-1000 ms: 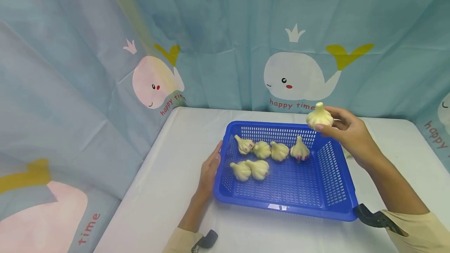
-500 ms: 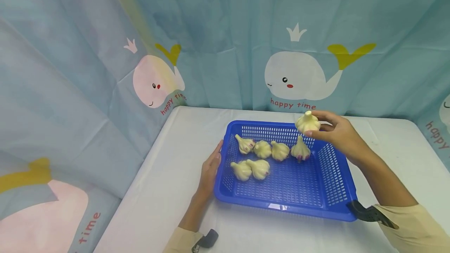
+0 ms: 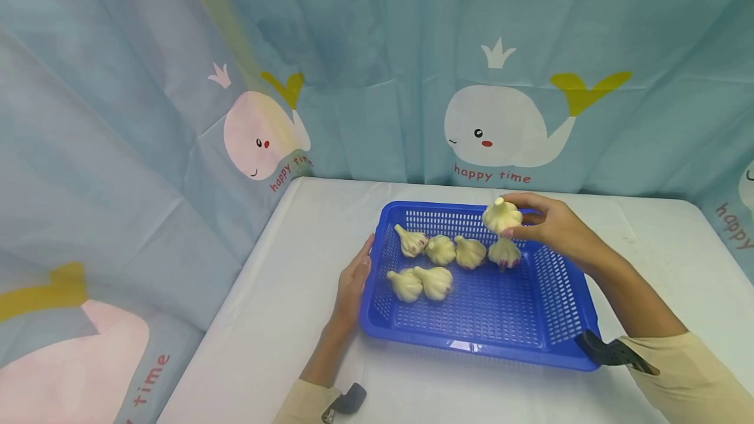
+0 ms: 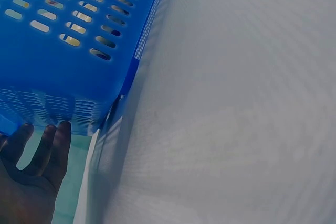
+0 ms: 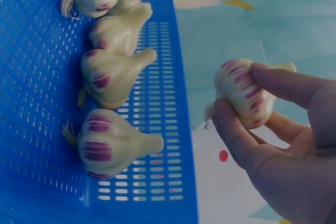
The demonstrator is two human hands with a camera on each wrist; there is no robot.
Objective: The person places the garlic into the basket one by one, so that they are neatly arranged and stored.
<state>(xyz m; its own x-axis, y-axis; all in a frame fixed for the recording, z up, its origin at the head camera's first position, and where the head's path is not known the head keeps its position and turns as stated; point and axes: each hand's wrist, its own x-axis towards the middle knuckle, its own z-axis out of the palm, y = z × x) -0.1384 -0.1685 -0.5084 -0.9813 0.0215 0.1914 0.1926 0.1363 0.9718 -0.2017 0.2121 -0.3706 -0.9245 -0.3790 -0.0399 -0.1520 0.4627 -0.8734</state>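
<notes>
My right hand (image 3: pixel 556 228) pinches a garlic bulb (image 3: pixel 501 217) above the back right of the blue plastic basket (image 3: pixel 424 340). In the right wrist view, thumb and fingers hold this purple-striped bulb (image 5: pixel 242 94), its stem pointing away from the basket. Below it in the head view sits another garlic bulb (image 3: pixel 504 255), partly covered by the held one. That bulb ends a back row of several; two more bulbs (image 3: pixel 434 283) lie together at the front left. My left hand (image 3: pixel 351 288) touches the basket's outer left side, its fingers (image 4: pixel 59 153) extended in the left wrist view.
The basket stands on a white-covered table (image 3: pixel 300 254). Behind and to the left hangs a blue curtain (image 3: pixel 365 123) printed with whales. Dark wrist straps (image 3: pixel 612 352) sit at both sleeves, the right one over the basket's front right corner.
My right hand has carried the garlic bulb leftward and lower, from the back right corner to above the last bulb of the back row. The left hand stays put.
</notes>
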